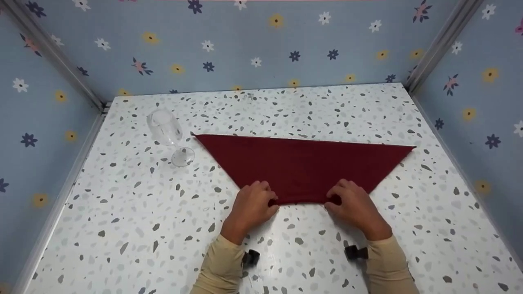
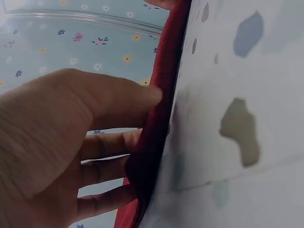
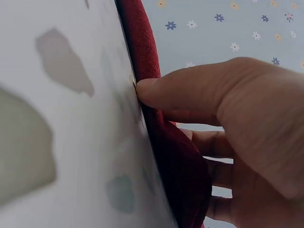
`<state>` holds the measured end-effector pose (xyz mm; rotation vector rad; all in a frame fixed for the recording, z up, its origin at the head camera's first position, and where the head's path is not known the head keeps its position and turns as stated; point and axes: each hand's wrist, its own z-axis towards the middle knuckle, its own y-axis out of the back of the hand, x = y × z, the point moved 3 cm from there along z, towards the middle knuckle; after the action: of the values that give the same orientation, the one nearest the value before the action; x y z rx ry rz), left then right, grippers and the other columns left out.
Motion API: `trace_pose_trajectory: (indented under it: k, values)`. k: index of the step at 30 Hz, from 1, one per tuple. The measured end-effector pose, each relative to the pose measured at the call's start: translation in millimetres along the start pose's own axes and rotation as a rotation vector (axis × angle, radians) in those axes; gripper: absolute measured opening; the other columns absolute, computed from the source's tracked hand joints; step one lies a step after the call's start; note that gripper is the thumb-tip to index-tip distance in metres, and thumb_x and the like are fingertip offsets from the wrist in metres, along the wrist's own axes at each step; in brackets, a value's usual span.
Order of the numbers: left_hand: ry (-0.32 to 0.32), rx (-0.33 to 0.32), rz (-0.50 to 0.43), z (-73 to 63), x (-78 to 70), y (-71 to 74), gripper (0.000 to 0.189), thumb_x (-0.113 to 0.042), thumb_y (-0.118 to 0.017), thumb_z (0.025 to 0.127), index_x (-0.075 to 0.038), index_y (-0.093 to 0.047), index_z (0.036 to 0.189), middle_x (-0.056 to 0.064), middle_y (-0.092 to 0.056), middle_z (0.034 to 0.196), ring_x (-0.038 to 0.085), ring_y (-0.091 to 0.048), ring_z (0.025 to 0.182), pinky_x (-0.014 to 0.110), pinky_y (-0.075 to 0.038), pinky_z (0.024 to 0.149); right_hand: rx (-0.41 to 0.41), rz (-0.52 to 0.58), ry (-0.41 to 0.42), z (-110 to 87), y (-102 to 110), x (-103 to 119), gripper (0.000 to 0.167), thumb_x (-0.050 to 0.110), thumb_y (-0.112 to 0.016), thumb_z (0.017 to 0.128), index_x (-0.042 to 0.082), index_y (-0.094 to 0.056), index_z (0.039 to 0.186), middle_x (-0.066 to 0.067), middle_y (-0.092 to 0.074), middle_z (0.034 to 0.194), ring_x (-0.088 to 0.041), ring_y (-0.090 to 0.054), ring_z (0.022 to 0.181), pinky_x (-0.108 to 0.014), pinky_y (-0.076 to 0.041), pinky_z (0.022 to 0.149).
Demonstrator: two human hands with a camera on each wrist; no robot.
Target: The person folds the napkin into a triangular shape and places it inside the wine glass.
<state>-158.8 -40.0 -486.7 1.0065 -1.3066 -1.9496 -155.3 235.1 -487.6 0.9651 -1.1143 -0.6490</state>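
Observation:
A dark red cloth napkin (image 1: pixel 302 163) lies on the table with a long straight edge at the back and a shorter front edge that looks folded or rolled. My left hand (image 1: pixel 253 206) grips the left end of that front edge, thumb in front and fingers over the cloth. At the right end, my right hand (image 1: pixel 353 204) pinches the same edge. Both wrist views show a thick roll of red cloth (image 2: pixel 164 71) between thumb and fingers, the right thumb low against the table. The cloth's underside is hidden.
A clear stemmed glass (image 1: pixel 165 128) lies on its side at the back left, its foot toward the napkin. The speckled white table (image 1: pixel 135 196) is bounded by blue flowered panels (image 1: pixel 253 45) at the back and both sides.

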Motion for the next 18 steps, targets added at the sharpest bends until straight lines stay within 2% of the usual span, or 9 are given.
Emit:
trace_pose_trajectory:
  k: [4,8,12,18]
  values:
    - [0.004,-0.007,-0.009,0.4,1.8,-3.9,0.011,-0.025,-0.074,0.09,-0.017,-0.081,0.094,-0.001,-0.063,0.091,0.02,-0.057,0.082,0.035,-0.048,0.067,-0.019,-0.001,0.033,1.2,-0.1,1.8,0.009,0.015,-0.077,0.083,0.01,-0.075,0.09,0.001,-0.063,0.098,-0.02,-0.054,0.092,-0.037,-0.047,0.079]
    - [0.009,-0.01,-0.021,1.5,2.5,-6.1,0.011,-0.023,-0.071,0.093,-0.018,-0.081,0.092,-0.003,-0.063,0.087,0.02,-0.056,0.079,0.035,-0.046,0.065,-0.027,0.009,0.03,1.6,0.0,2.2,0.005,0.013,-0.073,0.084,0.012,-0.073,0.089,0.004,-0.065,0.093,-0.017,-0.054,0.087,-0.035,-0.047,0.076]
    - [0.028,0.0,-0.041,2.3,2.2,-5.3,0.012,-0.022,-0.069,0.094,-0.017,-0.08,0.093,-0.003,-0.063,0.084,0.021,-0.056,0.079,0.036,-0.045,0.065,-0.018,0.046,-0.007,1.6,0.9,0.8,0.009,0.011,-0.072,0.087,0.013,-0.072,0.096,0.004,-0.066,0.091,-0.016,-0.054,0.084,-0.035,-0.047,0.073]
    - [0.099,0.032,-0.129,2.6,2.6,-4.5,0.011,-0.021,-0.068,0.095,-0.015,-0.077,0.094,-0.002,-0.068,0.085,0.023,-0.062,0.08,0.04,-0.049,0.071,0.025,0.08,-0.07,0.4,0.7,-1.8,0.014,0.012,-0.068,0.092,0.014,-0.066,0.106,0.001,-0.065,0.092,-0.018,-0.057,0.083,-0.039,-0.048,0.075]
